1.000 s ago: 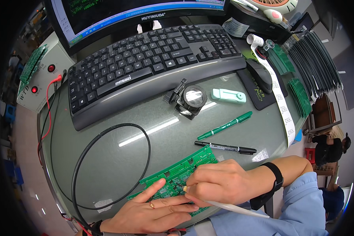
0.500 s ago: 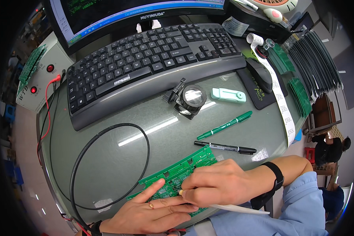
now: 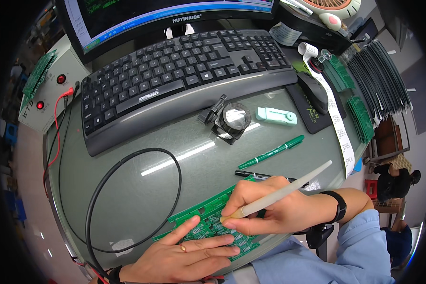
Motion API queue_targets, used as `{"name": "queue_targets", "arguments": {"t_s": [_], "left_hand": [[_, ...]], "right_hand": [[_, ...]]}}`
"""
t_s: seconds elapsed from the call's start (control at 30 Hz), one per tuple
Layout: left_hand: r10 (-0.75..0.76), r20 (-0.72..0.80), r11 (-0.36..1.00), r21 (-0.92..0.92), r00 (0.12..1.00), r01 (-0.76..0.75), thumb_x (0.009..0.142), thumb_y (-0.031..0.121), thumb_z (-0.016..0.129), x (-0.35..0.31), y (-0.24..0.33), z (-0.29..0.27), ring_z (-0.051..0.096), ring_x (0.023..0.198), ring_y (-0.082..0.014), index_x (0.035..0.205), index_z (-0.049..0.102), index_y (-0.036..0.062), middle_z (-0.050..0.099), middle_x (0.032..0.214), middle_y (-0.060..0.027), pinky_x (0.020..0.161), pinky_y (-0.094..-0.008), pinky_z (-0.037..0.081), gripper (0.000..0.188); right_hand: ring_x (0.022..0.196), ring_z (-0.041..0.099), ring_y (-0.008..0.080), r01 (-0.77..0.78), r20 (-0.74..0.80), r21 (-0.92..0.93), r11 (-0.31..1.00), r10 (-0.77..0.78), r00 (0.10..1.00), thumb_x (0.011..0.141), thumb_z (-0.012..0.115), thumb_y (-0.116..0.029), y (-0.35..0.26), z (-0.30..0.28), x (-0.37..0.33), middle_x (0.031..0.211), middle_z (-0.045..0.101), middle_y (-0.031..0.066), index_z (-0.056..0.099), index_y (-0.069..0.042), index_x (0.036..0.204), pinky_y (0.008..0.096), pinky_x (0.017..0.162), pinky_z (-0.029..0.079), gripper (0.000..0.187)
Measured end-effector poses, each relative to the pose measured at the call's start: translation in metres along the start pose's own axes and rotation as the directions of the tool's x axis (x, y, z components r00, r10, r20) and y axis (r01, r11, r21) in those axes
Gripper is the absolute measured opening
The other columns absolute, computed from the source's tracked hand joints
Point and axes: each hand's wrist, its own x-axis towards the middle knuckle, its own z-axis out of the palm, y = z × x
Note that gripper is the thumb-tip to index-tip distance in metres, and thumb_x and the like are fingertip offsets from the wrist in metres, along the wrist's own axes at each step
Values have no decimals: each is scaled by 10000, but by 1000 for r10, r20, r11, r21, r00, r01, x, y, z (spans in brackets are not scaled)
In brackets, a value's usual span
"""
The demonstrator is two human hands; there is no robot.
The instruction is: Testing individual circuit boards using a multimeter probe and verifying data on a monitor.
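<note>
A green circuit board point(image 3: 213, 204) with rows of small parts lies at the desk's near edge. My left hand point(image 3: 180, 258) rests flat across its left part, fingers stretched and spread, pressing on the board. Between the thumb and fingers of my right hand point(image 3: 265, 206) is a pale, tapered pen-like stick point(image 3: 281, 193) with a yellowish lower end. That lower end meets the board near its middle, and the thin end slants up to the right. What is at its very tip is too small to tell. Below my left palm, a dark and red probe-like piece point(image 3: 213, 279) partly shows.
A green marker point(image 3: 271, 152) and a partly covered black marker point(image 3: 246, 173) lie beyond my right hand. Farther off are a mint-green cutter point(image 3: 276, 116), a loupe point(image 3: 234, 118), a keyboard point(image 3: 175, 78) and a mouse point(image 3: 312, 92). A black cable point(image 3: 92, 203) loops at left.
My right hand has turned the stick over: its long thin end pointed down right beneath the hand and now points up right. My left hand stays in place.
</note>
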Motion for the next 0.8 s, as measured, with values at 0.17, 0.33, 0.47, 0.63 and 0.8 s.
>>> {"name": "queue_targets", "arguments": {"t_s": [0.17,0.33,0.47,0.63,0.8], "left_hand": [[12,-2,999,48,1000,-11,960,343,368,0,-1,1,377,1383,-158,1210,628,114,558,1359,12,1168,-480,-5,427],[3,5,999,38,1000,-4,963,341,366,1,0,0,380,1382,-157,1210,629,119,556,1360,15,1170,-474,-1,424],[9,-4,999,44,1000,-9,966,342,364,0,-1,0,383,1379,-156,1206,631,117,556,1359,13,1172,-467,-3,424],[18,-7,998,63,1000,-18,965,332,367,1,-1,0,383,1380,-157,1195,635,106,565,1350,5,1175,-452,-6,419],[25,-9,999,47,1000,-25,965,333,365,0,-4,3,376,1384,-158,1186,636,101,575,1338,-1,1174,-457,-8,419]], "right_hand": [[663,653,126,39,-27,-10,999,-39,999,846,719,-80,3,2,-1,857,676,74,647,0,927,238,531,475,135],[670,660,137,46,-28,-3,999,-46,999,845,718,-69,4,2,0,859,674,85,650,8,927,239,537,480,132],[675,662,139,40,-22,-8,999,-40,999,846,717,-65,3,1,0,864,673,90,652,13,923,240,541,481,127],[678,663,143,74,-31,-23,997,-74,997,848,716,-66,3,2,1,868,672,93,651,14,925,245,544,487,130],[727,681,140,-72,82,164,984,59,995,878,673,-52,-2,-6,4,896,664,88,632,18,981,235,581,518,131]]}}
